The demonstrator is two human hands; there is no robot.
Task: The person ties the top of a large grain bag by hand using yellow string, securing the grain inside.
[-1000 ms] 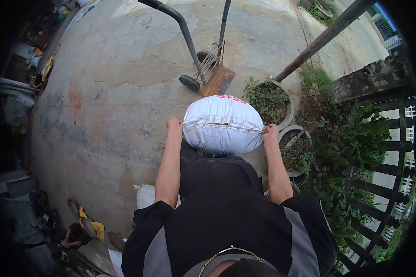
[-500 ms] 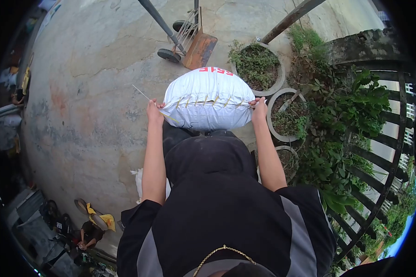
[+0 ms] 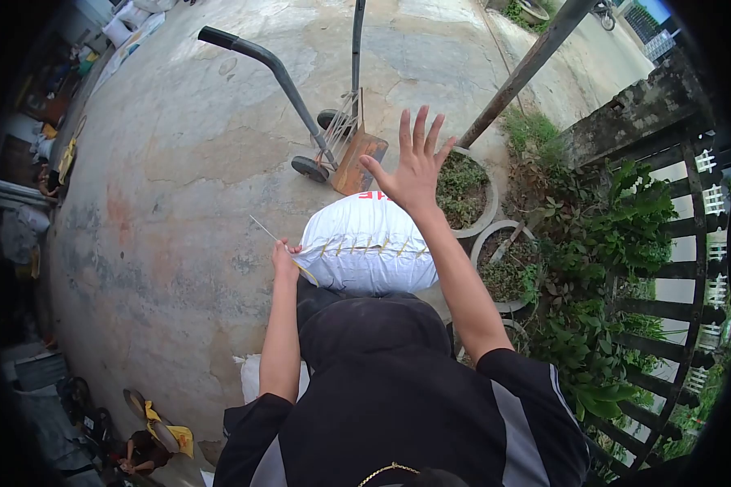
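In front of the legs, short of the cart (image 3: pixel 341 146), the sack (image 3: pixel 365 260) is seen stitched across its whole seam (image 3: pixel 365 246); its left corner, where a loose thread (image 3: pixel 261 227) sticks out untrimmed, is pinched by the left hand (image 3: pixel 284 261). The right hand (image 3: pixel 414 166) is raised above it, fingers spread, empty

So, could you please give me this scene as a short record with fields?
Left hand: gripping the left corner of the white sack
Right hand: raised above the sack, open, fingers spread, touching nothing
Sack: stitched along its top seam, red print on far side
Beyond: hand truck on concrete ground
Right side: round planters, fence
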